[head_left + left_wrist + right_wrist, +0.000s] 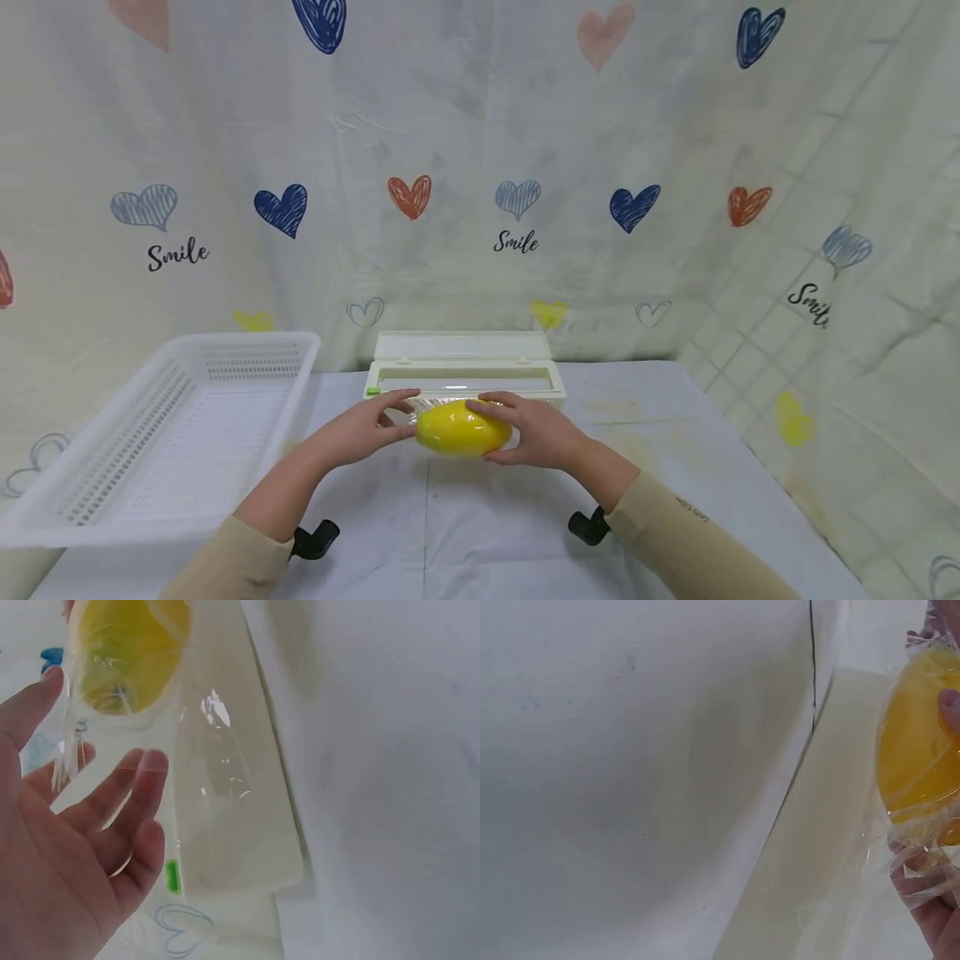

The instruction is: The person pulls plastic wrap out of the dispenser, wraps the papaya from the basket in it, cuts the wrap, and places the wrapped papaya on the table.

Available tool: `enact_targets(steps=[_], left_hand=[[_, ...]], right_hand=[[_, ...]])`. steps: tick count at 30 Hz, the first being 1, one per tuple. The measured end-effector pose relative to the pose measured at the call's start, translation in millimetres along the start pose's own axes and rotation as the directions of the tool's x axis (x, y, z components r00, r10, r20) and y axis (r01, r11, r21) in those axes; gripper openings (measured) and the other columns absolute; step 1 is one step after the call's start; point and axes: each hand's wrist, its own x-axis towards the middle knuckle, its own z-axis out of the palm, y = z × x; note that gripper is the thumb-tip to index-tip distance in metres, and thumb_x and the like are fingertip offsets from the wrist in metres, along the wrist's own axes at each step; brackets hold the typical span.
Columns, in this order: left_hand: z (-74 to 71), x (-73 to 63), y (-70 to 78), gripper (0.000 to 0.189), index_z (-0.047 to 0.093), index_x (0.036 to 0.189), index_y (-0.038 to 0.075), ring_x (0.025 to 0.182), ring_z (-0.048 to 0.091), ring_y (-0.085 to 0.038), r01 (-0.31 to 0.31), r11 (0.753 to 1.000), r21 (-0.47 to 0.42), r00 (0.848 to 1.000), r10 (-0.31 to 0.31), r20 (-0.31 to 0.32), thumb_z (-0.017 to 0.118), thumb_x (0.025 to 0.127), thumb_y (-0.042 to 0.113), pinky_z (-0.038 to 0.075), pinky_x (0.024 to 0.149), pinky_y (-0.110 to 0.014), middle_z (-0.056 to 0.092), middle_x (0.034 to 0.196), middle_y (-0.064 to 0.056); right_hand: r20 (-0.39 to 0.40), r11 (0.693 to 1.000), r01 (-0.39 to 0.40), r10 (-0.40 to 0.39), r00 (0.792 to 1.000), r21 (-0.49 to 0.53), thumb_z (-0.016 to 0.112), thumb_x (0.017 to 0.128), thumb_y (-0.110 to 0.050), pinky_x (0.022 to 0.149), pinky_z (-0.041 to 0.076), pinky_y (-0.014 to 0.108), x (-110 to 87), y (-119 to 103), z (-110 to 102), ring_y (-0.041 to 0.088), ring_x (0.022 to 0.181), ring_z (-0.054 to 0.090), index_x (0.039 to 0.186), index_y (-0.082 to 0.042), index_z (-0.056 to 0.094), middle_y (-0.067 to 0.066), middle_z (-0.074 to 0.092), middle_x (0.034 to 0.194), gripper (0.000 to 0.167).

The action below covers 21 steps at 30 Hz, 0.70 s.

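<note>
A glossy yellow fruit (463,428), mango- or papaya-like in shape, is held up in clear cling film (217,750). My right hand (536,429) grips its right end, thumb below and fingers on top. At the other end, the left hand (367,429) is spread with bent, parted fingers. Loose film lies against its fingertips (154,761), and the left wrist view shows a gap between that hand and the fruit. Film bunches around the fruit's end beside the right hand in the right wrist view. Just behind both hands stands a white cling film dispenser (465,377), its lid (463,344) raised.
To the left is a large white plastic basket (300,392) with slotted walls. A white cloth (637,433) covers the table. Behind it hangs a curtain (450,267) printed with hearts. Black wrist mounts (315,540) stick out below the sleeves.
</note>
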Motion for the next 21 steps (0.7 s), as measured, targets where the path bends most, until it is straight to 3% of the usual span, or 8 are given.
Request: enact_targets(steps=[2,5,8,10,15,18,21], left_hand=[[-2.0,-3.6,5.4,0.068,0.046,0.147,0.036,0.111,0.060,-0.018,-0.020,0.998,0.061,0.998,0.024,-0.058,0.071,0.086,0.053,0.052,0.086,-0.043,0.058,0.135,0.005],[-1.9,-5.9,12.8,0.068,0.048,0.145,0.037,0.124,0.055,-0.021,-0.109,0.981,0.163,0.986,0.127,-0.106,0.075,0.084,0.049,0.048,0.097,-0.047,0.055,0.140,0.008],[2.0,-3.2,17.1,0.070,0.049,0.145,0.036,0.133,0.048,-0.020,-0.223,0.941,0.254,0.963,0.253,-0.093,0.080,0.083,0.043,0.042,0.106,-0.048,0.052,0.145,0.008],[5.8,-0.3,18.5,0.073,0.047,0.146,0.038,0.135,0.047,-0.019,-0.266,0.916,0.301,0.950,0.301,-0.077,0.081,0.082,0.041,0.041,0.107,-0.047,0.051,0.146,0.009],[14.0,6.2,18.3,0.074,0.045,0.147,0.038,0.134,0.048,-0.015,-0.295,0.897,0.328,0.938,0.337,-0.077,0.081,0.082,0.036,0.042,0.107,-0.041,0.049,0.147,0.013],[17.3,8.7,16.5,0.068,0.048,0.146,0.036,0.132,0.049,-0.014,-0.298,0.904,0.308,0.934,0.342,-0.100,0.080,0.085,0.031,0.044,0.106,-0.039,0.052,0.145,0.013],[19.4,9.4,15.4,0.064,0.051,0.144,0.037,0.128,0.052,-0.014,-0.275,0.921,0.275,0.940,0.317,-0.122,0.078,0.086,0.030,0.045,0.104,-0.038,0.054,0.141,0.013]], right_hand=[[0.007,1.000,-0.021,0.021,1.000,0.021,0.081,0.081,-0.044,0.091,0.053,0.036,0.6,0,-1,0.019,0.112,0.062,0.148,-0.036,0.045,-0.002,0.053,0.141,0.076],[0.021,0.997,-0.049,0.048,0.999,0.056,0.080,0.082,-0.044,0.093,0.052,0.037,2.2,1,-3,0.019,0.116,0.060,0.149,-0.036,0.045,-0.003,0.053,0.142,0.076],[0.029,0.991,-0.082,0.079,0.996,0.102,0.081,0.082,-0.043,0.091,0.053,0.035,4.0,3,-6,0.018,0.115,0.059,0.148,-0.037,0.044,-0.003,0.052,0.142,0.076],[0.031,0.985,-0.107,0.103,0.994,0.139,0.081,0.082,-0.043,0.089,0.054,0.034,4.6,4,-8,0.016,0.115,0.058,0.148,-0.038,0.044,-0.004,0.053,0.142,0.076],[0.020,0.960,-0.170,0.170,0.985,0.224,0.081,0.081,-0.044,0.090,0.053,0.035,4.8,3,-13,0.014,0.118,0.055,0.147,-0.038,0.046,-0.006,0.054,0.140,0.075],[0.020,0.950,-0.195,0.197,0.980,0.245,0.080,0.081,-0.046,0.092,0.052,0.038,4.8,1,-16,0.015,0.118,0.055,0.147,-0.039,0.045,-0.007,0.053,0.141,0.075],[0.007,0.948,-0.209,0.214,0.977,0.239,0.080,0.081,-0.048,0.095,0.051,0.043,4.3,-1,-19,0.017,0.121,0.055,0.147,-0.039,0.046,-0.007,0.054,0.141,0.075]])
